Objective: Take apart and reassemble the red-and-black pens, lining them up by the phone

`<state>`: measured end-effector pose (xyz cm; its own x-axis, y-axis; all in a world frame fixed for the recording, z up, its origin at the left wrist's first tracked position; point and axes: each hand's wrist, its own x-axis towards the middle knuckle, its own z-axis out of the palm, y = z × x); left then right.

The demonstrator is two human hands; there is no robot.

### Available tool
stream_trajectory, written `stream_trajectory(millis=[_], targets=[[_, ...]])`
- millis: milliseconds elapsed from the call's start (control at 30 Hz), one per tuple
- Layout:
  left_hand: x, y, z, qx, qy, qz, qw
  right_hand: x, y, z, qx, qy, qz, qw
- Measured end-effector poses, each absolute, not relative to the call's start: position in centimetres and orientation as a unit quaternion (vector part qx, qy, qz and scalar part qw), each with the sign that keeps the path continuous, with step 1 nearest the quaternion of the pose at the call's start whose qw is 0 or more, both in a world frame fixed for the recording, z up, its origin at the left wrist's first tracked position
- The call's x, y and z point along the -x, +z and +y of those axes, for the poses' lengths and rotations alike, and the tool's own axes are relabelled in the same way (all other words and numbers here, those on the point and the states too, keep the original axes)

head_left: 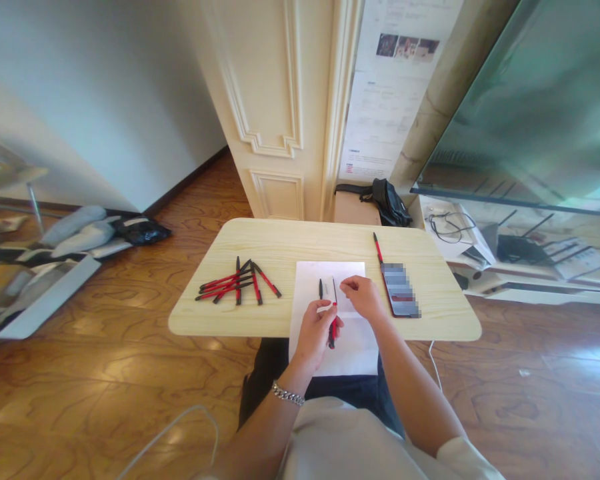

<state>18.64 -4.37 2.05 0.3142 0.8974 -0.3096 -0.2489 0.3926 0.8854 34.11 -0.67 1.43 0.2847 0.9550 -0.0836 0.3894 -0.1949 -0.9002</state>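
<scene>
My left hand (314,331) is closed around a red and black pen (333,332), held above a sheet of white paper. A thin dark refill (335,291) sticks up out of the pen's far end. Just right of the refill, my right hand (363,295) has its thumb and fingers pinched together; whether anything small is between them I cannot make out. On the white paper (307,273) lies a black pen cap (321,289), left of the refill. The paper hangs over the table's near edge.
Several red and black pens (239,281) lie in a loose pile on the left of the wooden table (200,320). At the right are a phone (399,290) and a single pen (378,247) beyond it. A black bag (387,203) rests behind the table.
</scene>
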Motion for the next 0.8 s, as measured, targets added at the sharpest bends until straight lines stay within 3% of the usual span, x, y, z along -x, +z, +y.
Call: stream_trajectory(millis=[167,300,533,800], targets=[[-18.3,1.7,-4.2,-0.392,0.403,0.426,0.709,-33.8,1.2,0.4,0.748,0.199,-0.56,0.295],[-18.1,1.8,-4.0,-0.394,0.396,0.439,0.704,-33.4,1.1,0.5,0.755,0.169,-0.569,0.279],[-18.1,1.8,-3.4,-0.39,0.407,0.455,0.689,-33.4,3.4,-2.6,0.697,0.268,-0.536,0.394],[-18.5,1.7,-3.0,-0.416,0.435,0.452,0.658,-31.7,4.8,-6.5,0.63,0.389,-0.541,0.398]])
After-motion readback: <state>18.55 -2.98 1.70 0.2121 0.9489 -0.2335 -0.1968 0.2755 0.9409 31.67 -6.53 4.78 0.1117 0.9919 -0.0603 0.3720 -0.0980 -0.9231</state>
